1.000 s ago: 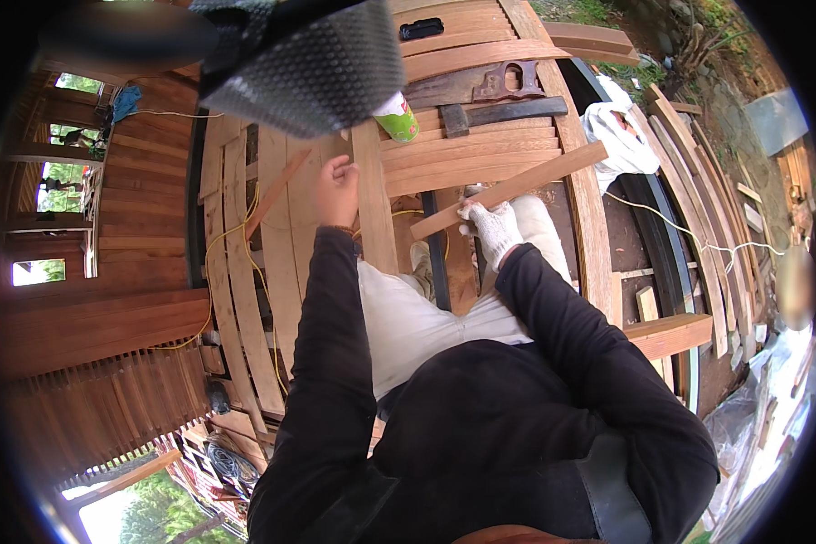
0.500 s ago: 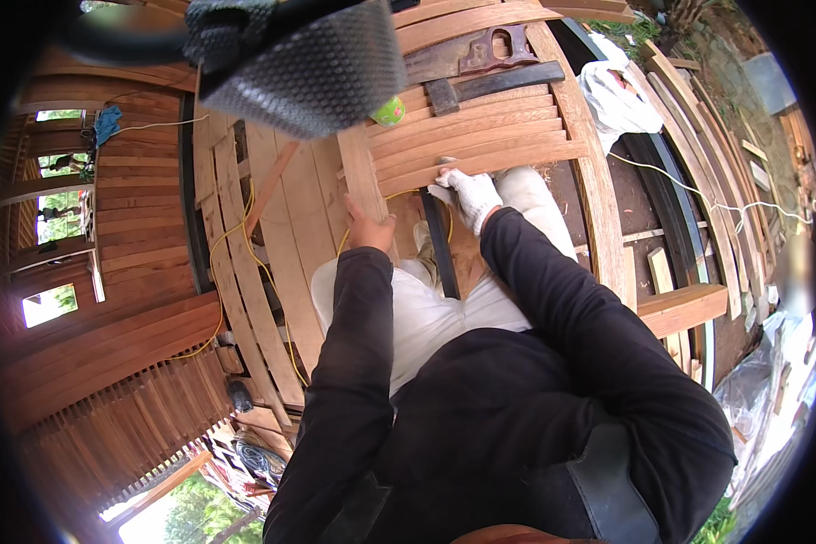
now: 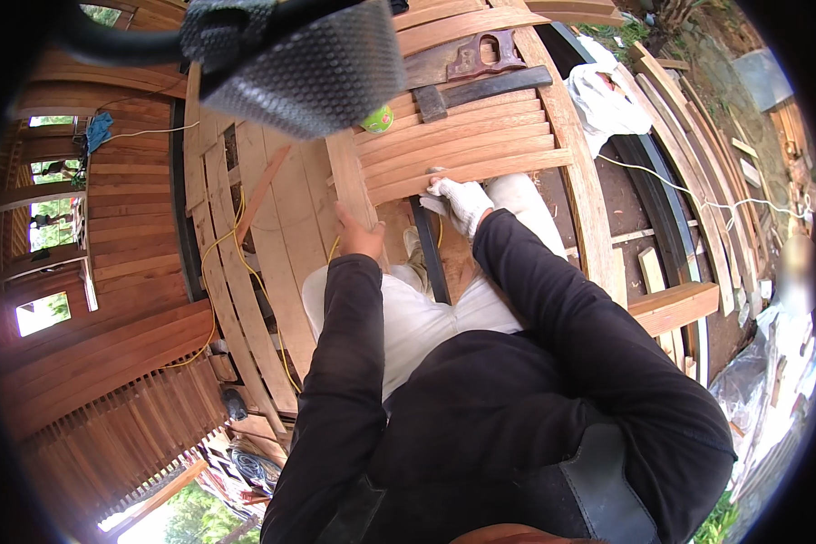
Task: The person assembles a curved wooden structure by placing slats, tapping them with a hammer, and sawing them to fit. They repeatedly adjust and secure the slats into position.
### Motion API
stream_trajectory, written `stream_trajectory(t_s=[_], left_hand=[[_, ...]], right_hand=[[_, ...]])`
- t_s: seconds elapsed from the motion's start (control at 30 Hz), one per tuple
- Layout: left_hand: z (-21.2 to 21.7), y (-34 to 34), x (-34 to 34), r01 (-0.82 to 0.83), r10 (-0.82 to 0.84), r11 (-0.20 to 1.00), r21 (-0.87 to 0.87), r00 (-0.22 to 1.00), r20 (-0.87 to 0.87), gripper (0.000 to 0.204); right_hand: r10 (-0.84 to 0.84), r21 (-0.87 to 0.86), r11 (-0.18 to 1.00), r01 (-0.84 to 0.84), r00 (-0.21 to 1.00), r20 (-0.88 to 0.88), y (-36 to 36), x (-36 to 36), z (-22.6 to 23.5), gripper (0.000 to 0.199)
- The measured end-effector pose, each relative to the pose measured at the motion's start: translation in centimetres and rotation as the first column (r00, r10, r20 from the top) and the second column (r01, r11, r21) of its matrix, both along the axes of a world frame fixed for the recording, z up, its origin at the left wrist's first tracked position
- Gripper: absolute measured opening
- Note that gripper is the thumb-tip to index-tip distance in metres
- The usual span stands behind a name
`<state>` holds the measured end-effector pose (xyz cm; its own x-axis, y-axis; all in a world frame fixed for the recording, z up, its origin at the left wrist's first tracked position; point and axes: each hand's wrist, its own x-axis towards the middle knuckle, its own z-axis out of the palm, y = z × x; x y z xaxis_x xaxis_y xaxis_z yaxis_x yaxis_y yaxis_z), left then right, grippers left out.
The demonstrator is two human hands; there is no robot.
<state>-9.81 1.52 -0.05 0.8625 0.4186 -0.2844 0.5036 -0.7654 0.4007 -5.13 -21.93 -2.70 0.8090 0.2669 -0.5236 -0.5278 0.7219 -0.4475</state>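
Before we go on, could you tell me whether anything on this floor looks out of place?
One plank, gripped by the bare left hand, lies across the run of the laid floorboards; the gloved right hand rests on their edge.

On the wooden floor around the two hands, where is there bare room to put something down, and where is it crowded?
Free: the broad boards left of the left hand, bordered by the yellow cord. Also the planks between the gloved right hand and the hammer. Crowded: the far end, with hammer, handsaw and green ball.
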Motion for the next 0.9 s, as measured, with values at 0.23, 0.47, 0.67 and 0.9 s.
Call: stream_trajectory(t_s=[0.23,0.47,0.67,0.9], left_hand=[[1.9,-0.8,0.2,-0.024,0.023,0.999,-0.034,0.999,-0.035,0.123],[1.0,-1.2,0.9,-0.002,0.002,1.000,-0.011,0.999,-0.047,0.121],[-1.2,1.1,0.2,0.056,-0.056,0.998,0.003,0.998,0.039,0.121],[-0.9,0.6,0.0,0.029,-0.030,0.999,0.017,0.998,0.056,0.119]], right_hand=[[0.043,-0.016,0.999,-0.043,0.999,-0.008,-0.3,0.2,0.1,0.018],[0.114,-0.200,0.974,-0.109,0.993,0.014,0.2,0.8,-1.6,0.018],[0.393,-0.410,0.842,-0.350,0.919,0.023,0.9,-0.1,0.0,0.021],[0.639,-0.950,0.271,0.153,0.710,0.296,-2.5,0.3,8.2,0.031]])
